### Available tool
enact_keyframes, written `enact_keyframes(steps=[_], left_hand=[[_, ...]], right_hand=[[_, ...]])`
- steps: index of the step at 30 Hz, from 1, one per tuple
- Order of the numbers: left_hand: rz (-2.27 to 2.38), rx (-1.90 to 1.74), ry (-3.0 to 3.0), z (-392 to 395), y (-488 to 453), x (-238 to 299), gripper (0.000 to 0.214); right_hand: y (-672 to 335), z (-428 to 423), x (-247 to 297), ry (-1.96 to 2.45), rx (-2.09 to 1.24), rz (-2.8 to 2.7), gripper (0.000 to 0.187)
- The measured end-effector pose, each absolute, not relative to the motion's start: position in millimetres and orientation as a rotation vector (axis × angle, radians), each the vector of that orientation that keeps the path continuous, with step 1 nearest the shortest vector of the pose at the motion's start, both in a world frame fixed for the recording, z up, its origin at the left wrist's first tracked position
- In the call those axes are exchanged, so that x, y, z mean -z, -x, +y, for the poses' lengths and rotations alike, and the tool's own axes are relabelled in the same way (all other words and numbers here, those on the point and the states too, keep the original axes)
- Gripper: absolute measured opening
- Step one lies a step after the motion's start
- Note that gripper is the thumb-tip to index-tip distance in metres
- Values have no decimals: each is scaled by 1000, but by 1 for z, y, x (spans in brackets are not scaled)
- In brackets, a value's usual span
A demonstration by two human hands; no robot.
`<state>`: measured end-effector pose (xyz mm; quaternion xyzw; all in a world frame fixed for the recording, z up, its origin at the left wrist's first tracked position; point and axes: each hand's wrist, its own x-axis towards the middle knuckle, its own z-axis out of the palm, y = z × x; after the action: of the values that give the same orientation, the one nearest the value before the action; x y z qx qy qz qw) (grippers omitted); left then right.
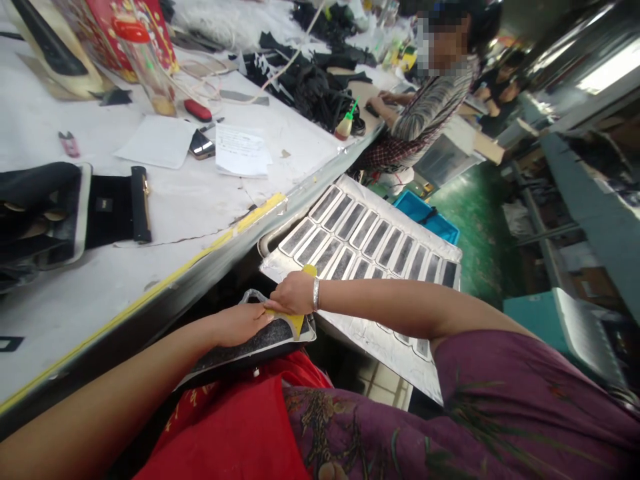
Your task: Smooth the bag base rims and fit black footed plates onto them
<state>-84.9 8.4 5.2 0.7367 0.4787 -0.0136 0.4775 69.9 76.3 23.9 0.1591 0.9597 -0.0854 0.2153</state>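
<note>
Counted first: two bare hands, one yellow scraper [310, 270], one dark panel [250, 343], one metal tray [400, 347].

On the tray, two rows of dark strips [376, 239] showing above the right forearm: roughly ten in the far row, about six visible in the near one (the rest hidden behind the arm).

On the workbench [200, 200]: two sheets of paper [243, 152], one phone [201, 145] between them, one black purse [115, 210] near the left edge, one bottle with a red cap [145, 60], one pair of pink snips [69, 143], one small glue bottle [345, 127] with a green tip.

Beyond the bench end, one seated co-worker [430, 100] in a striped top, hands on the bench there. Below, one blue bin [425, 217] on the green floor.

Now the grip. Left hand [240, 325] spread flat, fingers out, palm down on the dark panel, pinning it on the lap just below the bench edge. Right hand [296, 293] curled tight around the yellow scraper, one end poking up above the knuckles, the other end touching the panel's top corner right beside the left fingertips. One silver bangle [316, 293] on the right wrist.
</note>
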Motion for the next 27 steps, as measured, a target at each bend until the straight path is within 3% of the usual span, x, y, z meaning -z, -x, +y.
enact_keyframes(steps=[6, 10, 13, 21, 24, 27], left_hand=[[1197, 81, -1769, -1, 101, -32, 62], [1179, 25, -1736, 6, 101, -43, 62], [1162, -70, -1733, 16, 81, -37, 55], [1261, -135, -1786, 20, 44, -18, 46], [1309, -123, -1936, 0, 46, -23, 57], [1410, -112, -2097, -22, 37, -24, 86]], right_hand=[[-72, 83, -47, -468, 95, 2750, 55], [-120, 95, -74, -984, 36, 2739, 56], [-154, 89, -76, -1232, 104, 2611, 56], [-175, 55, -38, -1394, 435, 2463, 59], [-187, 49, -25, -1527, 593, 2423, 63], [-201, 37, -15, -1597, 567, 2431, 61]])
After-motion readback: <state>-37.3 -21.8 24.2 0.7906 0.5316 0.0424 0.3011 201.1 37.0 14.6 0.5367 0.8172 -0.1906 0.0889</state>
